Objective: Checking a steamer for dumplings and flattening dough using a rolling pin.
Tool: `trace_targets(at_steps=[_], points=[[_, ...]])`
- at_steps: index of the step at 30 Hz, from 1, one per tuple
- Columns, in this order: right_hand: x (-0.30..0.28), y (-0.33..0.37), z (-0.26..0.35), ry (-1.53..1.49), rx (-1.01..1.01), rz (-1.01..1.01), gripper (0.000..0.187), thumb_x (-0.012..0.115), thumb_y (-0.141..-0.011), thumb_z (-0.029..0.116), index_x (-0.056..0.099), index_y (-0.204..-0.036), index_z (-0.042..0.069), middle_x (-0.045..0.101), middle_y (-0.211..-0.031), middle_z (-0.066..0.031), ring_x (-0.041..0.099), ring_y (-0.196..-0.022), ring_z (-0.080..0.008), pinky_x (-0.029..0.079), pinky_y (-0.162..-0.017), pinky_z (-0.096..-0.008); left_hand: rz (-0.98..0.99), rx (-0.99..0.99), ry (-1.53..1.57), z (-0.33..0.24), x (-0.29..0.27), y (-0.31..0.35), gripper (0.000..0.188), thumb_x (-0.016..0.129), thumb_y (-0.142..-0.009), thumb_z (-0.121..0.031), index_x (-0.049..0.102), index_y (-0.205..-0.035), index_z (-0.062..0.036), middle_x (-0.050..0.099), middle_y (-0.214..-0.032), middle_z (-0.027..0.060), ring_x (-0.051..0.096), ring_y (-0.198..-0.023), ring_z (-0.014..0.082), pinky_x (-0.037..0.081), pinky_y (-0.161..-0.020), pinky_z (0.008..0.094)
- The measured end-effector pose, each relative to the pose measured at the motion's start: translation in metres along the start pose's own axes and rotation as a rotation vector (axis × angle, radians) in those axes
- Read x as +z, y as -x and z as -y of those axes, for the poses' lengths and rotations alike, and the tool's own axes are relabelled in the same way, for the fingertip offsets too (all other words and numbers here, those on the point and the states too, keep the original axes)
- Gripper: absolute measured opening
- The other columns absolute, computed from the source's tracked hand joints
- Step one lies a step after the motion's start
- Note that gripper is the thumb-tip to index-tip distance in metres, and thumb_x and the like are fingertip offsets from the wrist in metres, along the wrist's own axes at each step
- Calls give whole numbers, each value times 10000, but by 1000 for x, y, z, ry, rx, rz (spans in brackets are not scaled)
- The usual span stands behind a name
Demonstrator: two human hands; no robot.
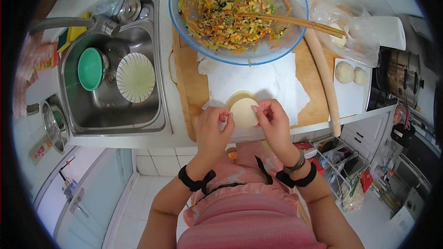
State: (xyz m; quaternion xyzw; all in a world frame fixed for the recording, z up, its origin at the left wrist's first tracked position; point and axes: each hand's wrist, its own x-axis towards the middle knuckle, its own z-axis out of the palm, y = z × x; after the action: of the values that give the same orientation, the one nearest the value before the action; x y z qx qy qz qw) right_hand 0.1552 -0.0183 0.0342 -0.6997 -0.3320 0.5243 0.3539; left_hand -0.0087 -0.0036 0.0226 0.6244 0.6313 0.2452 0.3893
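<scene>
A thin round dough wrapper [243,114] hangs upright between my two hands at the front edge of the counter. Its left edge is pinched by the thumb and fingers of my left hand [212,128]. My right hand [274,122] grips the upper right edge the same way. Just behind it, partly covered, another pale dough round [237,96] lies on white paper [265,80] over a wooden board [188,97]. Beyond the paper stands a large clear bowl with a blue rim [277,56], holding chopped yellow, green and orange filling [226,16]. Wooden chopsticks [295,20] rest across its right side.
A rolling pin [326,80] lies along the board's right side. Dough balls [345,72] sit on white paper farther right, below a plastic bag [353,14]. At left, the sink [129,124] holds a green bowl [90,69] and a striped plate [135,77]. A pot [401,71] stands far right.
</scene>
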Motion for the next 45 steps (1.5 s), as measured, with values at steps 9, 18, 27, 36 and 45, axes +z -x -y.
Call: trace_targets(at_steps=[9, 18, 27, 36, 45], points=[[1, -18, -6, 164, -154, -2, 120, 653, -858, 48, 546, -892, 7, 505, -820, -52, 508, -622, -105, 436, -545, -237, -116, -11, -121, 2, 13, -1, 121, 675, -766, -111, 569, -823, -121, 533, -687, -22, 546, -684, 169, 339, -681, 333], [-1, -21, -7, 191, -193, 0, 106, 643, -857, 25, 547, -892, 2, 495, -843, -60, 516, -627, -119, 440, -552, -247, -135, -33, -109, 9, 18, -1, 135, 673, -769, -105, 560, -842, -117, 531, -706, -4, 540, -677, 177, 339, -679, 343], [-1, -23, -9, 181, -180, -11, 100, 635, -859, 21, 547, -896, -6, 495, -849, -72, 519, -630, -129, 446, -535, -247, -128, 0, -149, 4, 16, -1, 139, 676, -774, -95, 566, -857, -114, 534, -707, 14, 541, -681, 189, 339, -678, 342], [-17, -11, -13, 811, -839, 20, 347, 625, -808, 50, 596, -1153, 74, 553, -1229, -75, 549, -1051, -247, 430, -884, -388, 68, 613, -490, 24, 7, 12, 439, 613, -811, -127, 544, -1243, -89, 508, -1323, 51, 472, -1238, 199, 326, -1057, 396], [-22, -3, -29, 1003, -809, 117, 449, 592, -848, 143, 533, -1293, 115, 468, -1393, -36, 401, -1305, -221, 259, -1093, -418, 255, 676, -563, 37, -5, 15, 499, 615, -820, -188, 514, -1307, -153, 430, -1409, 33, 378, -1327, 176, 273, -1090, 410]])
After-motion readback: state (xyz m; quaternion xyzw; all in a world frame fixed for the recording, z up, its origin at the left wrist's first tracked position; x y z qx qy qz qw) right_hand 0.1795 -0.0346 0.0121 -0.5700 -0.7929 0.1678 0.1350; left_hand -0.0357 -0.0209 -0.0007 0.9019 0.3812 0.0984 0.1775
